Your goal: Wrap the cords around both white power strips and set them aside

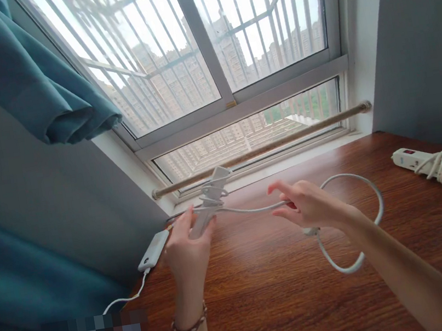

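Observation:
My left hand (187,250) is closed around the lower end of a white power strip (219,175), which tilts up and to the right over the table. Several turns of its cord wrap the strip's middle. From there the white power cord (248,210) runs right to my right hand (312,204), where thumb and fingers pinch it. Past that hand the cord swings out in a wide loop, passing behind the wrist. Its plug (311,231) hangs just below my right palm, partly covered.
A brown wood-grain table (273,290) spreads below. At right lies another white power strip (405,157) with its cord wound round it. A white power bank (153,250) with a cable sits at the left edge. Behind are a barred window and a rope-wrapped rail (283,139).

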A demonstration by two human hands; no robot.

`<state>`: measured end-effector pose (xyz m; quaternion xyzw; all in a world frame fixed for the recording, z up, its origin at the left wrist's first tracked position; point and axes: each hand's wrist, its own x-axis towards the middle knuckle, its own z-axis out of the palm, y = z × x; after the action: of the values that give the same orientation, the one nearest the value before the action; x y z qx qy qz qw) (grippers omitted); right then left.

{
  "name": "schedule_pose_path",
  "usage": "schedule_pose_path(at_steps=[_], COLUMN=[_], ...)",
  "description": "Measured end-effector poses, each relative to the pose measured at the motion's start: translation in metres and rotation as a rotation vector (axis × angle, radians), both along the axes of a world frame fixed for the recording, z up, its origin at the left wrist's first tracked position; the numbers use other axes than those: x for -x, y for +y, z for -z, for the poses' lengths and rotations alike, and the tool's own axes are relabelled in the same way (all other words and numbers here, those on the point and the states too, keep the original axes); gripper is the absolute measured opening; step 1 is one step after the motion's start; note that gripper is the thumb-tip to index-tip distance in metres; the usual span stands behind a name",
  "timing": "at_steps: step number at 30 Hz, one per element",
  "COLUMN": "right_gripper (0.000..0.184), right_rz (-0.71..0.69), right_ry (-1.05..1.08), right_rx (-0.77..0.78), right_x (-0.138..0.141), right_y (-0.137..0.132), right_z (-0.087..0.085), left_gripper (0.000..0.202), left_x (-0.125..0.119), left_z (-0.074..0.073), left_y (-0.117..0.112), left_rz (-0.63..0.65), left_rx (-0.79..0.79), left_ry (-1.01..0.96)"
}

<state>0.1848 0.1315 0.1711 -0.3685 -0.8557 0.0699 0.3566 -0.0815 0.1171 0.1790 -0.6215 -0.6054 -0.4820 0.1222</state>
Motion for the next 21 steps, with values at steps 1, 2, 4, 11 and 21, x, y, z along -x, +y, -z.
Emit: schedule_pose_path(at_steps=[1,2,4,11,21], right_gripper=[0.035,0.032,0.029,0.03,0.03], right_rz=[0.001,-0.009,-0.03,-0.025,-0.198], right_ry=[-0.052,-0.095,-0.129,-0.005,0.138], right_rx=[-0.045,-0.086,-0.169,-0.225,-0.141], right_x=[0.0,-0.001,-0.001,-0.014,-0.01], right_y=[-0.006,-0.011,-0.017,-0.017,-0.002], right_z=[-0.002,-0.004,-0.007,-0.011,-0.005], left_gripper=[0.05,0.049,0.046,0.052,0.048], left_x=[-0.006,-0.012,-0.021,-0.022,-0.044], left_z=[0.002,0.005,0.008,0.009,-0.006], left_y=[0.0,-0.001,-0.001,-0.006,-0.018], left_rz=[-0.031,-0.054,-0.035,0.443,1.296], left_rx=[0.046,0.096,0.203,0.512,0.893], left_ry=[0.116,0.209,0.34,0.352,0.171])
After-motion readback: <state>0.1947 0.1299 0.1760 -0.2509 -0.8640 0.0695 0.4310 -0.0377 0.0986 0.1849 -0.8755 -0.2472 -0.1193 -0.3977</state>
